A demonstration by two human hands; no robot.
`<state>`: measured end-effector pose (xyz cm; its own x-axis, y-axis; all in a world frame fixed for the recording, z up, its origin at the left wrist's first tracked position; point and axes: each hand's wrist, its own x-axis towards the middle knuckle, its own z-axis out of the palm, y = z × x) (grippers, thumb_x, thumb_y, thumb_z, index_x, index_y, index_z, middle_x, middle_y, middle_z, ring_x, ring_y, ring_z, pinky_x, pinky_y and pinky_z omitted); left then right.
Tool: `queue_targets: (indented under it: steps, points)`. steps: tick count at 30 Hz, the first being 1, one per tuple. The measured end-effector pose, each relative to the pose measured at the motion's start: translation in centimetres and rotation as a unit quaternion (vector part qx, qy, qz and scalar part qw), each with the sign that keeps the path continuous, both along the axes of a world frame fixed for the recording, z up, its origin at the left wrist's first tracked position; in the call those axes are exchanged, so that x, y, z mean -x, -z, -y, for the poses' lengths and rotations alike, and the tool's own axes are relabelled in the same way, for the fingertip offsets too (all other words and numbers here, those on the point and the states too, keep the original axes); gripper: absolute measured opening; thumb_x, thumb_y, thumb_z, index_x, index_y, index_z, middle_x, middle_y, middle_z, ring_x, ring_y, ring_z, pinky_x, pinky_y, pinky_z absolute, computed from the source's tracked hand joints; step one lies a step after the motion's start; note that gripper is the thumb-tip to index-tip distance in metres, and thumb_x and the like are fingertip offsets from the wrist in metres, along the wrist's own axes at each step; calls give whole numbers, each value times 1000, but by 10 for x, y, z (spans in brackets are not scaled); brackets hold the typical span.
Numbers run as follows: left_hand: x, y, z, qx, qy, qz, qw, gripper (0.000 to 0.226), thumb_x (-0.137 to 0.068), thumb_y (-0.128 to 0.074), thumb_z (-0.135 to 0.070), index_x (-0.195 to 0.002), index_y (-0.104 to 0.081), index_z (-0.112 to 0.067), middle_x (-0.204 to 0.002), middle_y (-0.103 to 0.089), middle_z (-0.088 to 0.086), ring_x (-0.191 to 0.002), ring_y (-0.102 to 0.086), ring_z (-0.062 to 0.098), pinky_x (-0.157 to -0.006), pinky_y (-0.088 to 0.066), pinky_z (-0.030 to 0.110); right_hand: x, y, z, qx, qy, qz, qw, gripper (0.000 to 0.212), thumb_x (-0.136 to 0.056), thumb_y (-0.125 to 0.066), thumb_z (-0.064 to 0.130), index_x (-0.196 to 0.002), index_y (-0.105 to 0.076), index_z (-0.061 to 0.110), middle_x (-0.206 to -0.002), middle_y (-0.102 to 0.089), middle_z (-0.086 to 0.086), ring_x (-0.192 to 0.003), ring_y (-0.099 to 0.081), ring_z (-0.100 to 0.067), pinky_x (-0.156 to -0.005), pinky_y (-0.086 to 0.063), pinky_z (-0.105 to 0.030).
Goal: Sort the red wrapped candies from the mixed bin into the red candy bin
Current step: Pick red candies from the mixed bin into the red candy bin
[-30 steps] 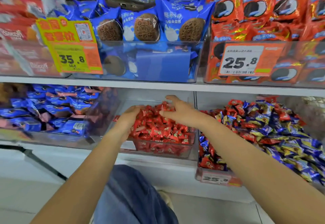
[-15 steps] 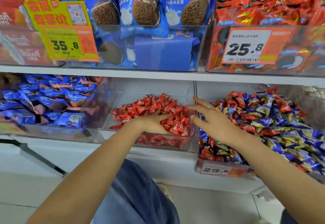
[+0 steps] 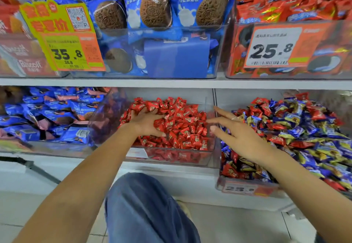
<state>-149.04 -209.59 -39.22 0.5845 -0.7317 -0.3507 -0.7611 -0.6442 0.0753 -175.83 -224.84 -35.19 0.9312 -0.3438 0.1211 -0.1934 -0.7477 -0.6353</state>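
Both hands point(image 3: 146, 121) point(image 3: 242, 138) stay put; view moved closer.

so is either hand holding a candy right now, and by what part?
Nothing held. Left hand rests flat on the red candies; right hand hovers open-fingered beside the mixed bin.

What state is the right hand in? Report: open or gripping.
Open: the right hand has straight, spread fingers above the mixed bin, holding nothing.
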Motion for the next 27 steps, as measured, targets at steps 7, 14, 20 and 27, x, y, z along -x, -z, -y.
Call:
queue_targets:
  steps: [7, 14, 20, 27]
  points:
    - [70, -35, 25, 320, 71, -8, 945, 35, -86, -59, -48, -114, -67, -29, -123, -64, -4, -124, -51, 20, -111, -29, 41, 77, -20, 40, 62, 87, 5, 994, 30, -97, -46, 35, -123, -59, 27, -123, -55, 8, -111, -53, -10, -88, -34, -15]
    - [180, -66, 70, 409, 214, -36, 887, 22, -89, -56, -34, -103, -71, -26, -84, -57, -19, -92, -50, 8, -83, -36, 24, 172, -22, 87, 57, 211, -25, 976, 22, -95, -52, 28, -114, -63, 27, -114, -60, 10, -110, -52, -6, -80, -36, -16]
    - [205, -48, 111, 250, 232, -15, 940, 25, -94, -54, -25, -116, -66, -24, -117, -63, -4, -115, -50, 19, -99, -39, 34, 169, -9, 94, 139, 160, -78, 974, 21, -92, -59, 18, -110, -67, 25, -104, -64, 3, -84, -59, -19, -74, -48, -26]
    - [230, -46, 166, 94, 189, -35, 977, 55, -97, -43, -47, -140, -38, -13, -135, -51, 11, -120, -50, 26, -96, -44, 38, 136, -2, 106, 316, 105, -160, 929, 45, -89, -54, 52, -128, -57, 30, -116, -65, 1, -114, -51, -23, -94, -41, -35]
